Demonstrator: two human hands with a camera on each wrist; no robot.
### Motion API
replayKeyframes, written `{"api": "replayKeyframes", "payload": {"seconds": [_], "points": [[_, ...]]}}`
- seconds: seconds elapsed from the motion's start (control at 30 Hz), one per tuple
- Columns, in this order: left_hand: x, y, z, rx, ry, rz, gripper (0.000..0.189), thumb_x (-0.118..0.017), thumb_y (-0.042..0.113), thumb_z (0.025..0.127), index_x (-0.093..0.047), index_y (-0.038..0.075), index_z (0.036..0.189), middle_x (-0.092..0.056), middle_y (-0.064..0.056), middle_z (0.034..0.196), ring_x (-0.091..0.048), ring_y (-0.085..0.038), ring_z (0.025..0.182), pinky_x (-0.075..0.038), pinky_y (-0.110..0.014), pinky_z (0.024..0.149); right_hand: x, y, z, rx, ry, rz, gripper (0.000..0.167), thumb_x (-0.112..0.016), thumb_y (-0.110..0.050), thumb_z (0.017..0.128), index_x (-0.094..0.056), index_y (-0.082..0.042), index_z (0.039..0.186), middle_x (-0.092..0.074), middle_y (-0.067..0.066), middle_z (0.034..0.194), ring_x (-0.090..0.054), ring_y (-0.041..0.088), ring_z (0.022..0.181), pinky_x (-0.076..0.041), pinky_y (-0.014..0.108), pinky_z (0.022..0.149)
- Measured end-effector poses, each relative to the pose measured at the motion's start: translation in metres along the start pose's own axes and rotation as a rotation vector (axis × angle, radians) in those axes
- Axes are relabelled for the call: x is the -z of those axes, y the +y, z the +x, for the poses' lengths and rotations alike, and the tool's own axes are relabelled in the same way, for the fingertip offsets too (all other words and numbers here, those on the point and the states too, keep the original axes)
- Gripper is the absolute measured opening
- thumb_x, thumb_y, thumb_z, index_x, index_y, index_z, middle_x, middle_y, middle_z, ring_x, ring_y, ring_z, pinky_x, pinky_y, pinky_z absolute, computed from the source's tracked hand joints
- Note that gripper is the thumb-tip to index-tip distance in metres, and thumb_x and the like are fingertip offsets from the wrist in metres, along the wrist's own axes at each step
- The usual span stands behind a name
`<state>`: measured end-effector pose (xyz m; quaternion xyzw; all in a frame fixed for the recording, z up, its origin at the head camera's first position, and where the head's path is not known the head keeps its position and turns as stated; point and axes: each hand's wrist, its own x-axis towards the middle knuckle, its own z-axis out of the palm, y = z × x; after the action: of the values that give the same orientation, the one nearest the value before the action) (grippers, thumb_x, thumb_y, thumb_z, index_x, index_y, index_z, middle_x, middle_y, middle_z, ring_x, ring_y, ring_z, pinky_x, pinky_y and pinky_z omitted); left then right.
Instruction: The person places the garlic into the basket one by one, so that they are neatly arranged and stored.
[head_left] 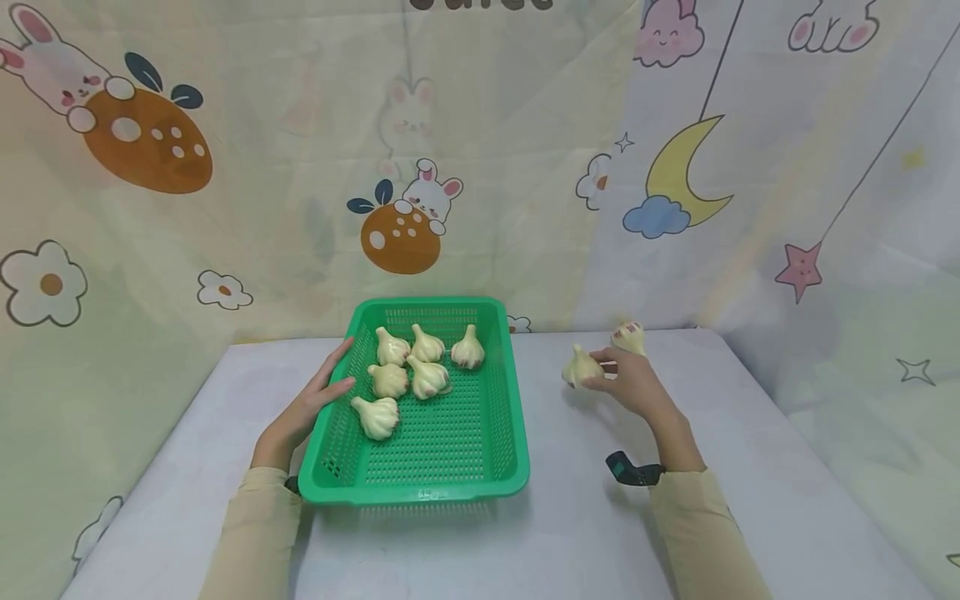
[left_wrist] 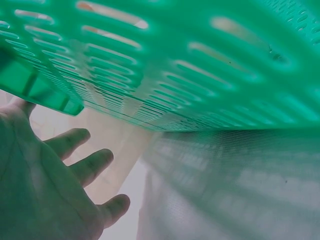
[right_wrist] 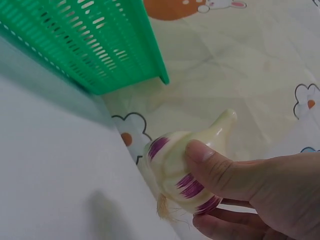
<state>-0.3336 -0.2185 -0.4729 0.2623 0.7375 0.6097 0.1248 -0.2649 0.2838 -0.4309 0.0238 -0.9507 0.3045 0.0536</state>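
Observation:
My right hand (head_left: 628, 381) pinches a garlic bulb (head_left: 581, 367) between thumb and fingers, to the right of the basket. In the right wrist view the held bulb (right_wrist: 175, 160) shows purple streaks and a tuft of roots, and a shadow lies on the tabletop. Just behind that hand is another garlic bulb (head_left: 628, 336), partly covered by it. My left hand (head_left: 303, 410) lies along the left side of a green plastic basket (head_left: 517, 433), its fingers extended at the rim. Several garlic bulbs (head_left: 429, 377) sit inside the basket, toward its back and left.
A white table (head_left: 570, 533) carries everything. Behind it hangs a cartoon-printed cloth (head_left: 525, 167), which also runs down both sides. A dark strap with a small device (head_left: 633, 471) is worn on the right wrist.

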Motion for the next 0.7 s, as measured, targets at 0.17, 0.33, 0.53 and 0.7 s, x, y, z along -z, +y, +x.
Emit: {"api": "replayKeyframes", "payload": {"seconds": [0.17,0.33,0.53,0.7], "points": [[-0.001,0.0,0.0,0.0,0.005,0.007,0.065,-0.039,0.022,0.102,-0.002,0.03,0.154,0.01,0.001,0.16,0.01,-0.033,0.146,-0.005,-0.067,0.109,0.003,-0.009,-0.004,0.016,-0.007,-0.007,0.056,-0.073,-0.027,0.084,-0.056,0.0,0.129,-0.058,0.021,0.128,-0.058,0.04,0.114,-0.051,0.048,0.087],[-0.002,0.0,0.0,0.004,0.005,0.009,0.065,-0.04,0.022,0.102,-0.002,0.031,0.154,0.01,0.002,0.16,0.01,-0.032,0.146,-0.005,-0.068,0.108,0.004,-0.016,-0.005,0.027,0.002,-0.016,0.055,-0.073,-0.027,0.083,-0.057,-0.002,0.13,-0.059,0.018,0.129,-0.058,0.039,0.115,-0.051,0.048,0.087],[0.0,-0.001,0.0,0.009,0.01,0.02,0.065,-0.039,0.021,0.102,-0.002,0.031,0.154,0.009,0.001,0.16,0.01,-0.033,0.146,-0.004,-0.068,0.108,0.006,-0.028,-0.007,0.057,-0.004,0.001,0.055,-0.073,-0.027,0.084,-0.057,-0.002,0.13,-0.059,0.018,0.129,-0.058,0.039,0.114,-0.052,0.047,0.087],[0.0,0.001,0.001,0.007,0.016,0.034,0.065,-0.04,0.021,0.102,-0.002,0.032,0.154,0.009,0.002,0.16,0.011,-0.032,0.146,-0.003,-0.069,0.107,0.009,-0.037,-0.007,0.077,0.005,-0.002,0.055,-0.074,-0.026,0.083,-0.057,-0.003,0.13,-0.06,0.017,0.129,-0.059,0.037,0.114,-0.052,0.047,0.086]]}}
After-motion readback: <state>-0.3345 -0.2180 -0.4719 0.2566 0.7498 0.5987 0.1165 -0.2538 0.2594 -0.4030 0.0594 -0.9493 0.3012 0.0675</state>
